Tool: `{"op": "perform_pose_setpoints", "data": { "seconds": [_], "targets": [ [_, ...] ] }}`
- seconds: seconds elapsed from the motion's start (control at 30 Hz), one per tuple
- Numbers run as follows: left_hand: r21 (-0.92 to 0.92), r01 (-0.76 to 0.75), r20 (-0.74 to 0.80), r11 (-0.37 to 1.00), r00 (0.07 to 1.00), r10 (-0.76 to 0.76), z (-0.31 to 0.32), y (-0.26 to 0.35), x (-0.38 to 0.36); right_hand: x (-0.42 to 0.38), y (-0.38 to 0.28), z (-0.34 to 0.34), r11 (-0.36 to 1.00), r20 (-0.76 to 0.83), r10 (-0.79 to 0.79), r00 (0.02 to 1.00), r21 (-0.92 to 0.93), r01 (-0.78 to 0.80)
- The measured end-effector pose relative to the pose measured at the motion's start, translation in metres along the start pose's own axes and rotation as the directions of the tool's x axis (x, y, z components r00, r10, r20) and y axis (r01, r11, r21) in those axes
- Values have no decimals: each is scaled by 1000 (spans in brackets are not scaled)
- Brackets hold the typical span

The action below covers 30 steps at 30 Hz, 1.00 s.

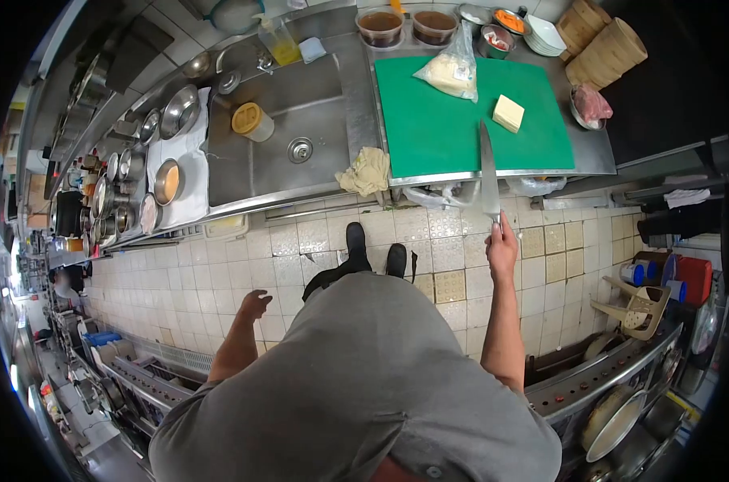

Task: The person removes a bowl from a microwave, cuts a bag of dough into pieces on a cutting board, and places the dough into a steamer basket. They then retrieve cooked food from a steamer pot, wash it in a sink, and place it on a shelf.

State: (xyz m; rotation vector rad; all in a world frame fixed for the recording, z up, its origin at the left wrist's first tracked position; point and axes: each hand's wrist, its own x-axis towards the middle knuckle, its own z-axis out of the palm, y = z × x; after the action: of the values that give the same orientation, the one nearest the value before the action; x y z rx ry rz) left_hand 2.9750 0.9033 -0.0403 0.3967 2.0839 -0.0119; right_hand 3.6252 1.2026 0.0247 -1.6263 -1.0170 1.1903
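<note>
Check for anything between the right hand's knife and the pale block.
Nothing visible: only bare green board shows between the knife in the right hand and the pale block. The plastic bag lies left of the block, off that path.

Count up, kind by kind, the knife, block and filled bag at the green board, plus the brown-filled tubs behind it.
Knife, held in the right hand: 1
Pale block on the green board: 1
Filled clear bag on the board: 1
Brown-filled tubs: 2
Total: 5
</note>
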Motion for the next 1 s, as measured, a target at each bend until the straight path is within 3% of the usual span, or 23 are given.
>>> {"op": "perform_pose_setpoints", "data": {
  "seconds": [0.07,0.2,0.27,0.33,0.37,0.43,0.47,0.53,0.67,0.73,0.77,0.87,0.9,0.93,1.0],
  "targets": [
    [179,-286,-126,941,942,310,-6,6,35,20,5,6,999,-24,-27,999,-32,26],
    [19,-455,-165,890,877,452,-21,104,-27,43,8,8,988,-34,-79,996,-136,74],
    [-13,-512,-194,859,844,501,-17,116,-35,53,19,11,995,-16,-61,998,-79,59],
    [-1,-579,-174,815,803,570,-12,117,-29,56,16,15,979,51,-97,994,-175,104],
    [-6,-579,-172,815,804,570,-9,113,-24,56,15,21,978,52,-98,994,-180,106],
    [67,-562,-116,825,816,566,1,87,-1,43,3,45,843,130,-357,925,-383,379],
    [66,-563,-112,824,816,567,6,72,9,34,-10,54,842,127,-356,926,-386,377],
    [253,-404,-44,879,903,428,12,41,24,16,-41,68,877,222,-111,969,-437,201],
    [182,-308,18,934,951,310,1,-1,22,4,-46,79,892,242,-84,967,-413,181],
    [1,-124,-9,992,992,124,-8,-3,14,6,-27,86,854,247,-193,950,-434,287],
    [-37,-104,-42,994,994,103,-11,1,12,5,-20,89,854,250,-196,948,-432,291],
    [-99,-175,-128,980,978,162,-17,17,14,-2,-16,107,983,380,-6,925,-166,75],
    [-124,-213,-129,969,972,197,-19,24,14,-9,-29,114,982,435,38,899,-181,46],
    [-125,-209,-132,970,972,192,-19,31,13,-16,-35,123,983,440,39,897,-180,46],
    [-96,-339,-159,936,933,322,-15,48,10,-27,-43,143,990,469,-6,883,-119,70]
  ]
}}
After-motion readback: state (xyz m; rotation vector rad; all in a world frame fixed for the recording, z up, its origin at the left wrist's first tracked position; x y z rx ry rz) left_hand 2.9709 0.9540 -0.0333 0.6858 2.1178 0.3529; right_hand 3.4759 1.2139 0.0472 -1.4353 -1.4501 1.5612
